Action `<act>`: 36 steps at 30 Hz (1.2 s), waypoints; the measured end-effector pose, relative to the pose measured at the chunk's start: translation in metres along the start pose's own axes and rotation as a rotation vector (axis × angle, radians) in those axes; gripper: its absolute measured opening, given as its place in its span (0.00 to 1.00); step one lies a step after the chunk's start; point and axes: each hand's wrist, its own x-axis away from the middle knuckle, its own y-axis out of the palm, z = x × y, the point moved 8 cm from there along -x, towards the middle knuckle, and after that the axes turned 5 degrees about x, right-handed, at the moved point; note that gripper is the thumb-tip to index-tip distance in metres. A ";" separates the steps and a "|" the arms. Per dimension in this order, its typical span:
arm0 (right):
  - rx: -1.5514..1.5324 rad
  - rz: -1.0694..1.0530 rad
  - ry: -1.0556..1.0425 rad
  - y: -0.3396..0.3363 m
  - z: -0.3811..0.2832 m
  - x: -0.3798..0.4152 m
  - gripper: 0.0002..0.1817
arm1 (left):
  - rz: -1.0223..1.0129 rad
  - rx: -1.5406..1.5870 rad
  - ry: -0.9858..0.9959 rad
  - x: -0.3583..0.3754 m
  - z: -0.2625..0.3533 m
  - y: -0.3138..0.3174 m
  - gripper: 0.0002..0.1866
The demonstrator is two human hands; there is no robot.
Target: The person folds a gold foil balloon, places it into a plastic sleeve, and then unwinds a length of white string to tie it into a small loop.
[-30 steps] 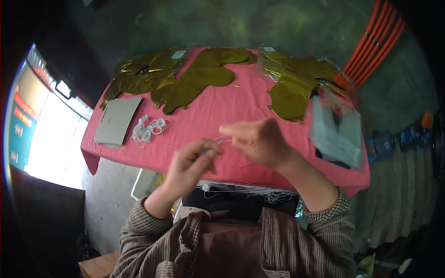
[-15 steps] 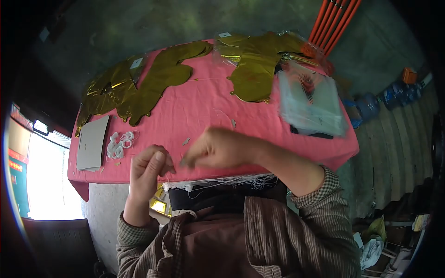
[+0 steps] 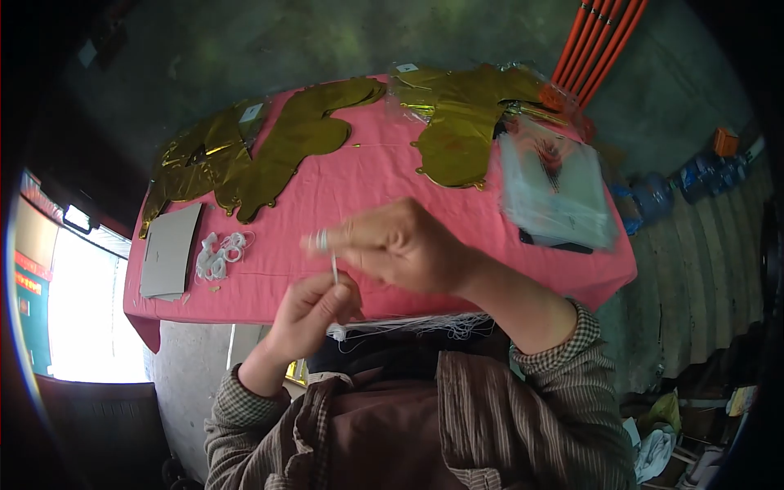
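Note:
White string [image 3: 334,268] runs between my two hands above the front edge of the pink table. My left hand [image 3: 317,309] is closed, with the lower end of the string pinched at thumb and forefinger. Above and right of it, my right hand [image 3: 392,245] has several turns of the string round its fingertips; its fingers are pressed together and slightly blurred. Small white string bundles [image 3: 214,260] lie on the cloth to the left. More loose white strings [image 3: 441,325] hang along the table's front edge.
Gold foil shapes [image 3: 286,147] lie at the back left, another gold foil stack [image 3: 453,143] at the back centre. Grey cards [image 3: 170,249] are on the left, clear plastic bags [image 3: 559,192] on the right of the pink cloth [image 3: 359,184]. Orange poles [image 3: 596,49] stand behind.
My right hand has risen and turned, and string now shows round its fingers. My left hand has moved right, underneath it. The view has shifted slightly.

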 end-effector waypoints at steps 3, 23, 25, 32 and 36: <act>0.513 0.131 -0.112 -0.012 0.022 0.000 0.16 | -0.208 0.166 0.190 -0.003 0.016 0.003 0.10; 0.235 -0.074 0.034 0.000 0.019 0.008 0.13 | -0.146 0.154 0.250 -0.007 0.018 -0.011 0.13; 0.006 -0.232 0.101 0.018 0.016 0.010 0.12 | -0.133 0.141 0.198 -0.003 0.005 -0.002 0.13; 0.563 0.079 -0.091 -0.011 0.026 0.009 0.12 | -0.227 0.098 0.321 0.000 0.030 0.001 0.15; -0.167 -0.328 0.182 0.033 0.014 0.017 0.11 | -0.043 -0.066 0.196 -0.013 0.009 -0.006 0.12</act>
